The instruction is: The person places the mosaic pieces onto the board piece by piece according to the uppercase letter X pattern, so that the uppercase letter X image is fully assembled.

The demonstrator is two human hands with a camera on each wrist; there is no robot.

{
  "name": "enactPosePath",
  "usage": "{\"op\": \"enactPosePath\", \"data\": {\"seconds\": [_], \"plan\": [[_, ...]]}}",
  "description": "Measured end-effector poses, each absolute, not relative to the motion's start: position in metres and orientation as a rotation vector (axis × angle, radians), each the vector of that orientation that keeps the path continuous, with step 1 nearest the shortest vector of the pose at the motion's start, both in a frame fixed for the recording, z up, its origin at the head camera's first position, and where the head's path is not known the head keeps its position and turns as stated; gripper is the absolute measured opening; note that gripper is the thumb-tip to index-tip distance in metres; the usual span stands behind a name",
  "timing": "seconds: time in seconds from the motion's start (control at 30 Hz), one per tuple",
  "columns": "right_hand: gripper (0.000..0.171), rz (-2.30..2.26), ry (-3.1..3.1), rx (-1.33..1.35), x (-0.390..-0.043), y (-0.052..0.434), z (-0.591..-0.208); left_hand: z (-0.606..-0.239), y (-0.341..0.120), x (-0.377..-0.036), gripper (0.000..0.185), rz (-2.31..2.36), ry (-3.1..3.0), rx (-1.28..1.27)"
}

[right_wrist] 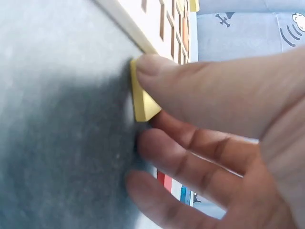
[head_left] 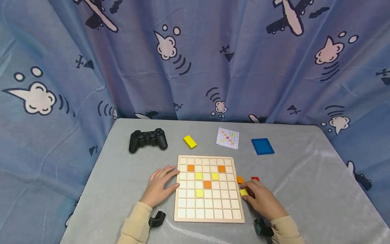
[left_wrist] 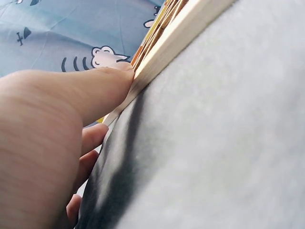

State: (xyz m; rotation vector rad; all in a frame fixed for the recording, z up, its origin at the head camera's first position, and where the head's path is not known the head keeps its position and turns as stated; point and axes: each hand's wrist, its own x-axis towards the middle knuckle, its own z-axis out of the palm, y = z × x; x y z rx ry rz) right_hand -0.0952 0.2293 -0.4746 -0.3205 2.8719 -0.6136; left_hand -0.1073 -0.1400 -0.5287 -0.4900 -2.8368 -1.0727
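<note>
A square wooden grid board (head_left: 210, 222) lies flat on the table, with three orange and three yellow tiles set in its cells. At the board's left edge, my left hand (head_left: 159, 188) touches the rim with thumb and fingertips, fingers fairly straight. Just off the right edge, my right hand (head_left: 263, 200) pinches a yellow tile (head_left: 243, 192) between thumb and finger. In the right wrist view that tile (right_wrist: 139, 98) is tilted at the grey surface beside the board. An orange tile (head_left: 240, 179) and a partly hidden red tile (head_left: 255, 178) lie beyond the right fingers.
Behind the board, a black game controller (head_left: 148, 139), a yellow block (head_left: 190, 142), a printed card with a coloured grid (head_left: 227, 138) and a blue square tray (head_left: 263, 146) lie along the grey table (head_left: 313, 162). A patterned curtain (head_left: 195, 84) hangs around the table.
</note>
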Motion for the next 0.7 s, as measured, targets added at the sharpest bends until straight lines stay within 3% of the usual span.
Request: {"op": "enactPosePath", "data": {"seconds": [0.33,0.7], "plan": [[0.021,-0.652,2.863,-0.377,-0.098,0.232,-0.469,-0.528,-0.14,-0.107,0.044,-1.078,-2.846,-0.489],[0.017,-0.766,2.933,-0.613,-0.1,0.218,-0.454,-0.528,-0.141,-0.108,0.045,-1.085,-2.869,-0.485]]}}
